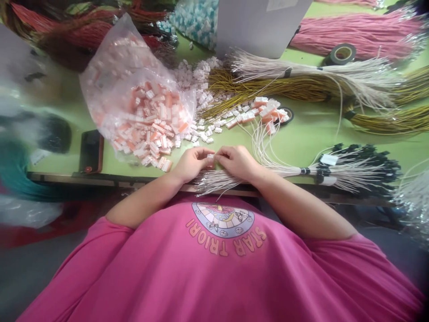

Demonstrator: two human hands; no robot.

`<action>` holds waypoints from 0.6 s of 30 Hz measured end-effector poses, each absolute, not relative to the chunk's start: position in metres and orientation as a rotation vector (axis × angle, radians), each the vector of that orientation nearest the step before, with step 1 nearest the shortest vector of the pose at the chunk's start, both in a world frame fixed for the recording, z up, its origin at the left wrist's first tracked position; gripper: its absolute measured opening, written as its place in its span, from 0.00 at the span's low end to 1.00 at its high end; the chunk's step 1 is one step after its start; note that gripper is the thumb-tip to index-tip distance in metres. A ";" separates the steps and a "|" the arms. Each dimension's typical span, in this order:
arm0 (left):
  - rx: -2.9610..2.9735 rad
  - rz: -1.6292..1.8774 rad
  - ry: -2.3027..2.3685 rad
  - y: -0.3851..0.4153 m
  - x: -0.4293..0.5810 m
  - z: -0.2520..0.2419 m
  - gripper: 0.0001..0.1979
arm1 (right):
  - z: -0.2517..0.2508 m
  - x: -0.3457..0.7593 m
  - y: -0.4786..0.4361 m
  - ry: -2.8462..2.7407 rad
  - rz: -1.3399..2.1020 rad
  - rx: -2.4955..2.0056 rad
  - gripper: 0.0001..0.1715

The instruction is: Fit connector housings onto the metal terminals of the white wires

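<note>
Between thumb and fingers, my left hand (pixel 191 164) pinches a small white connector housing (pixel 211 156). Close against it, my right hand (pixel 238 162) pinches what looks like a thin wire end at the housing; the fingers hide most of it. Beneath both hands a bundle of white wires (pixel 219 181) lies along the table edge, its bare metal ends to the left. Farther right, black tape binds the white wires (pixel 304 171). Several finished-looking white wires (pixel 263 141) curve up to orange-and-white connectors (pixel 268 110) behind my right hand.
A clear plastic bag (pixel 124 53) spills orange-and-white connectors (pixel 157 125) at left. Loose white housings (pixel 204 129) lie behind my hands. Yellow-and-black wires (pixel 295 88), pink wires (pixel 355 33), a tape roll (pixel 342 54) and a grey box (pixel 258 27) stand farther back. A phone (pixel 91 152) lies left.
</note>
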State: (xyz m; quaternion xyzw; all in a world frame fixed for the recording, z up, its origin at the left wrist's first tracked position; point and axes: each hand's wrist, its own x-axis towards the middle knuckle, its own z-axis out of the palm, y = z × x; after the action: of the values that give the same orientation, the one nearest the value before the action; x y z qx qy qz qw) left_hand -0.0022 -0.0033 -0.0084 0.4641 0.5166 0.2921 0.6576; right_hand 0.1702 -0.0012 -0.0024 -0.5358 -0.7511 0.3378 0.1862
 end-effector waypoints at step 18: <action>1.445 0.708 1.125 -0.006 -0.020 -0.002 0.19 | 0.022 0.226 0.025 -1.940 0.536 -1.709 0.16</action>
State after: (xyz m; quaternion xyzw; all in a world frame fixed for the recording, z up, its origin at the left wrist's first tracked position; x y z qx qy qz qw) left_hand -0.0200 -0.0061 -0.0015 0.6120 0.4765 0.2999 0.5554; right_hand 0.2259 0.0249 0.0223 -0.6271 -0.7118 0.1965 0.2478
